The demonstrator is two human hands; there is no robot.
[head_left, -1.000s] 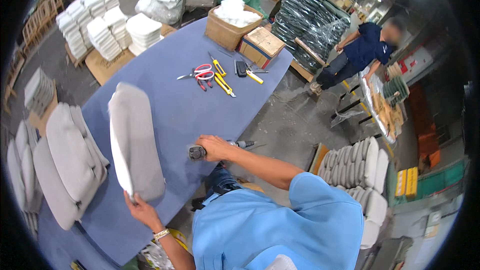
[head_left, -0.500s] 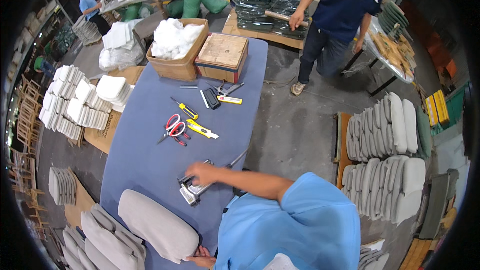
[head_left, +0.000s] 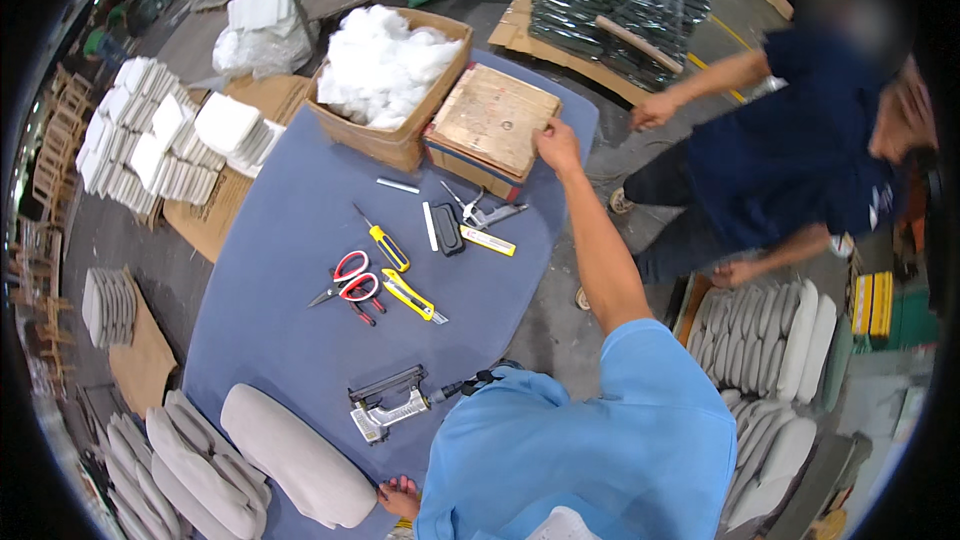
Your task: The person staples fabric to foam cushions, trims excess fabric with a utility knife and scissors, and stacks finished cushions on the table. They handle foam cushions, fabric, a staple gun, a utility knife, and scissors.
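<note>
My right hand [head_left: 558, 147] reaches forward to the near right corner of the wooden lid [head_left: 498, 120], its fingers curled on the edge. That lid tops a low box [head_left: 468, 162] at the far end of the table. Close to my body, my left hand [head_left: 400, 496] lies beside the end of a grey upholstered cushion [head_left: 295, 452], fingers loosely bent and holding nothing visible. A silver staple gun [head_left: 392, 406] with an air hose fitting rests in front of me, untouched by either hand.
On the blue table [head_left: 270, 310] lie scissors [head_left: 352, 278], a yellow screwdriver [head_left: 388, 246], a utility knife [head_left: 412, 297] and an air blow gun [head_left: 490, 213]. A carton of white stuffing [head_left: 385, 70] stands beside the box. A person in navy [head_left: 790, 140] is at the right. Grey cushions [head_left: 205, 465] sit lower left.
My right hand has left the staple gun and moved forward to the box lid. The left hand has slipped off the cushion's end. The person in navy has come nearer.
</note>
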